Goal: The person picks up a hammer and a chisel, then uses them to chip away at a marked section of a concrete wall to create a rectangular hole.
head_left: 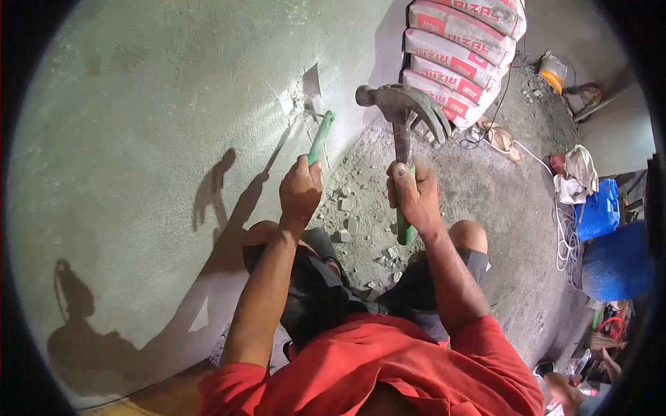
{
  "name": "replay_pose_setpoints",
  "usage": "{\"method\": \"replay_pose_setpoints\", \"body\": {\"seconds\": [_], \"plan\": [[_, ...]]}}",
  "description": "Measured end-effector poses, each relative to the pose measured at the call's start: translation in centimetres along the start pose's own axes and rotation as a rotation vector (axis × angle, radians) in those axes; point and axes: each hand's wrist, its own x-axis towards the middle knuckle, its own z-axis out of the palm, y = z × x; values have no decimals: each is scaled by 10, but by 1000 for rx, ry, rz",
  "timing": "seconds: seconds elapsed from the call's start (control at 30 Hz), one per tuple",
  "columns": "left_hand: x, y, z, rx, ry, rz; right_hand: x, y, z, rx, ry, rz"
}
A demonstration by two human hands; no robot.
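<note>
Green-handled tool (pixel 320 141) is gripped in the closed left hand (pixel 300 192), angled forward, its far end near the chipped recess (pixel 311 81) in the wall (pixel 173 90); the hammer (pixel 399 104) is held in the closed right hand (pixel 420 197), striking face turned left, rubble (pixel 352 225) strewn below

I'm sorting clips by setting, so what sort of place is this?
Probably a room under construction or repair: printed sacks are stacked by the wall, rubble litters the rough floor, and the right hand holds a claw hammer.
</note>
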Motion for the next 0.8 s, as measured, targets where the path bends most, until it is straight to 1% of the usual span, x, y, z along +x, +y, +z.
{"method": "replay_pose_setpoints", "body": {"seconds": [0.03, 0.1, 0.13, 0.2, 0.23, 0.3, 0.33, 0.4, 0.43, 0.5, 0.53, 0.6, 0.73, 0.8], "plan": [[-3, -3, 0, 1, -5, -4, -2, 1, 0, 1, -1, 7], [-4, -9, -2, 50, 100, -9, -1, 3, 2, 97, 19, 46], [-3, -12, -3, 52, 99, -11, -1, 3, 3, 98, 16, 48], [4, -12, -5, 34, 0, -96, -2, 3, 0, 70, -2, 67], [6, -10, -5, 35, 2, -95, -2, 2, 0, 71, -2, 66], [9, -5, -8, -95, -10, -203, -6, -3, -2, 118, 18, 62], [6, 5, -15, -92, -16, -199, -9, -7, -3, 121, 24, 65], [-5, 23, -26, -129, -39, -175, -9, -17, -7, 85, 38, -22], [-5, 20, -23, -128, -43, -177, -9, -19, -9, 85, 39, -17], [-8, 8, -16, -21, 2, 55, -8, -24, -8, 96, 42, -116], [-7, 5, -12, -17, 4, 50, -7, -27, -7, 125, 46, -108], [-5, 3, -3, -4, 37, -102, -7, -25, -8, 129, 34, -117], [-6, -1, -3, 15, -4, -121, -9, -24, -10, 130, 29, -135], [-6, -1, -2, 17, 12, -90, -11, -23, -7, 142, 43, -125]]}}
